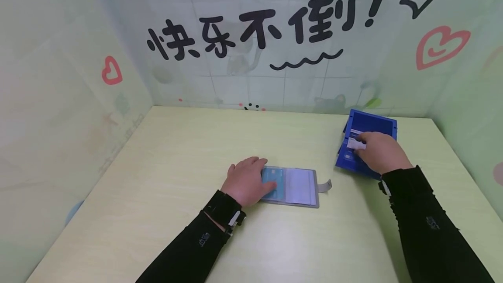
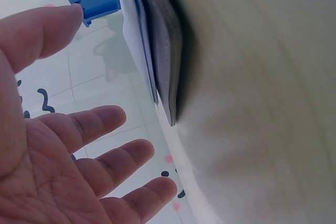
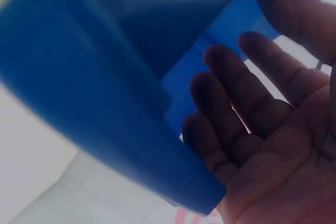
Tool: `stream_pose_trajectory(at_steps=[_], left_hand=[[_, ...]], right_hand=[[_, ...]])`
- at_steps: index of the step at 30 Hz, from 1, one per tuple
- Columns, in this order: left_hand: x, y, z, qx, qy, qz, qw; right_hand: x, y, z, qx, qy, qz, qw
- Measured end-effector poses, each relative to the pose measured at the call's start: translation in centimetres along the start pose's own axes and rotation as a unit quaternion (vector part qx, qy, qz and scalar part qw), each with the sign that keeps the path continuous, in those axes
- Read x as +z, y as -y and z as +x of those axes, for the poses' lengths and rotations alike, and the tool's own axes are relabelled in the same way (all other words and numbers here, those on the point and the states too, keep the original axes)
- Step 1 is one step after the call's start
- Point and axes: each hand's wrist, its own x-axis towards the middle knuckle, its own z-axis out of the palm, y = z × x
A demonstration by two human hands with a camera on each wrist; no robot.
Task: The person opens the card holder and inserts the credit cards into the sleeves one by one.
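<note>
An open card holder (image 1: 300, 187) lies on the table, with a light-blue card sleeve on its left side, a pale one on its right and a grey snap strap. My left hand (image 1: 247, 182) rests at its left edge, thumb over the blue sleeve; the left wrist view shows its fingers spread and loose. On the right, my right hand (image 1: 381, 150) reaches over a blue plastic box (image 1: 371, 121). Thumb and index finger are at a white card (image 1: 353, 143) in the box. In the right wrist view the fingers are extended, with a gap to the thumb.
The pale wooden table (image 1: 177, 143) meets a printed backdrop (image 1: 247, 86) behind and at both sides. The blue box stands near the table's back right corner, with the card holder to its left and closer to me.
</note>
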Motion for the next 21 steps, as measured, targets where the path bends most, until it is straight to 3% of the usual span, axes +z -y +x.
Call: stream_pose_trajectory(at_steps=[6,21], left_hand=[[0.2,0.0,0.0,-0.001,0.002,-0.005,1.0000],[0.1,-0.1,0.0,-0.001,0.005,0.001,1.0000]], right_hand=[[0.8,-0.5,1.3,-0.026,0.022,-0.050,0.998],[1.1,-0.3,2.2,-0.002,0.028,-0.100,0.995]])
